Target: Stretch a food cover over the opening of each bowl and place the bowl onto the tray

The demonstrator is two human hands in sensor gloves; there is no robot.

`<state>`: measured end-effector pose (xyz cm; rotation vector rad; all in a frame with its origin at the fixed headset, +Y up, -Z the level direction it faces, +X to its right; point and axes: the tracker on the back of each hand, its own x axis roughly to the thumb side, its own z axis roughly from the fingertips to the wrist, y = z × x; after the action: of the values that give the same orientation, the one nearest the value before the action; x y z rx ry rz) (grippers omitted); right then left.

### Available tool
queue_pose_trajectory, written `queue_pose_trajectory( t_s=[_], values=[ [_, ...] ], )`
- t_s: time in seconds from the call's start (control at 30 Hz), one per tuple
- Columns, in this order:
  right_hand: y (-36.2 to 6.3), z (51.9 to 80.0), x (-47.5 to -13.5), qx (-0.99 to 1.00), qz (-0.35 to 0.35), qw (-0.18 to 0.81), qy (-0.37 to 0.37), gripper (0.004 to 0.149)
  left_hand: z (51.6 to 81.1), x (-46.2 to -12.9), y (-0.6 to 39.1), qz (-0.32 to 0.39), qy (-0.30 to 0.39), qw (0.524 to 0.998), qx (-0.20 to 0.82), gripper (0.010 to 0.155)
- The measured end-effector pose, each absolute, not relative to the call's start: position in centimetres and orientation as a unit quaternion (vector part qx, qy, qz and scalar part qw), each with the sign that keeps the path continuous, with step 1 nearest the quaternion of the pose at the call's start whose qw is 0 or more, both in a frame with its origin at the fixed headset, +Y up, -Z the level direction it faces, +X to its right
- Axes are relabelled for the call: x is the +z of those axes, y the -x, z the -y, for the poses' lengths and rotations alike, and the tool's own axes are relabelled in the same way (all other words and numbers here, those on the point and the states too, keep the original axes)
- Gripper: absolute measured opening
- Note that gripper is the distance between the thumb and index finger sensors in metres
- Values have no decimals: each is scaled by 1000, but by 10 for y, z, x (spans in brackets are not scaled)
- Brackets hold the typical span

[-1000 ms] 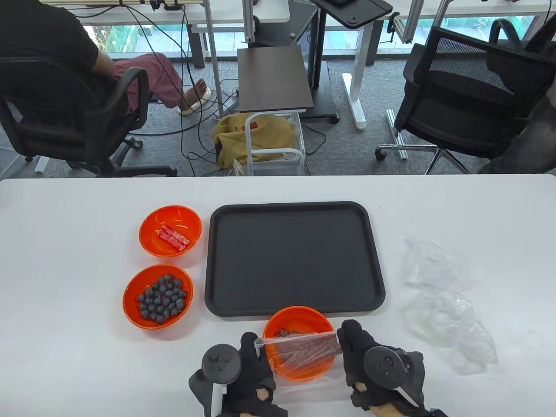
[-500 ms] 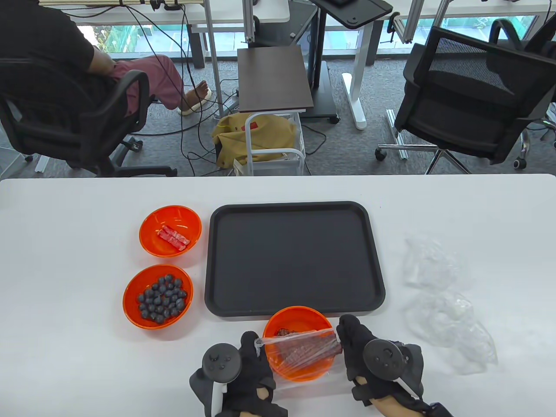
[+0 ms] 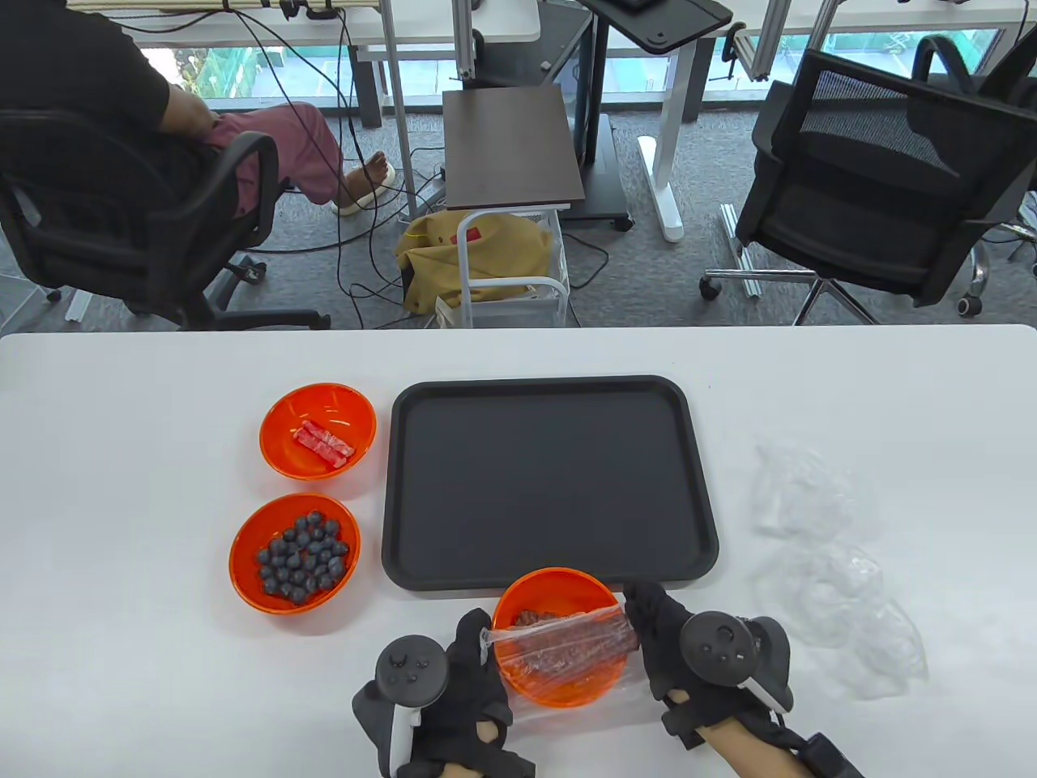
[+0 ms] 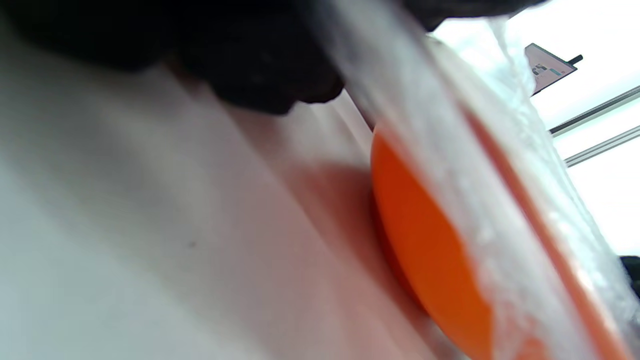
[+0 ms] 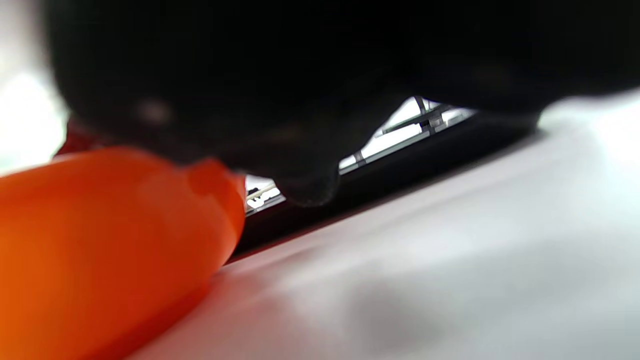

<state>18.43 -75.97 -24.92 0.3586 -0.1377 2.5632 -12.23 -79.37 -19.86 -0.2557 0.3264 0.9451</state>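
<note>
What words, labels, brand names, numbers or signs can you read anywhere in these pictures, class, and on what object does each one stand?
No text can be read in any view.
Red label on the yellow bag on the floor: too small to read.
Screen far off in the left wrist view: its print is too blurred to read.
Trackers on the left hand and right hand: buttons only, no legible marking.
Orange bowls, black tray and clear food cover: no print visible.

In the right wrist view the black-gloved right hand point(image 5: 300, 75) fills the top as a dark blur, hiding the rim of the orange plastic bowl point(image 5: 100, 240). The left wrist view is soft throughout. The table view's bottom edge cuts off both wrists.
</note>
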Motion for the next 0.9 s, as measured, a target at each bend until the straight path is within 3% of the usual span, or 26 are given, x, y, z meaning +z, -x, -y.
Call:
queue_pose_trajectory(
  t_s=[0.33, 0.77, 0.9],
  values=[
    [-183, 765, -265, 954, -15, 274, -116, 54, 800, -207, 130, -155, 153, 844, 490, 50],
    [-180, 774, -283, 941, -116, 296, -119, 46, 804, -220, 137, -152, 179, 829, 507, 46],
    [-180, 776, -286, 937, -133, 301, -118, 46, 806, -227, 140, -140, 217, 808, 529, 46]
  ],
)
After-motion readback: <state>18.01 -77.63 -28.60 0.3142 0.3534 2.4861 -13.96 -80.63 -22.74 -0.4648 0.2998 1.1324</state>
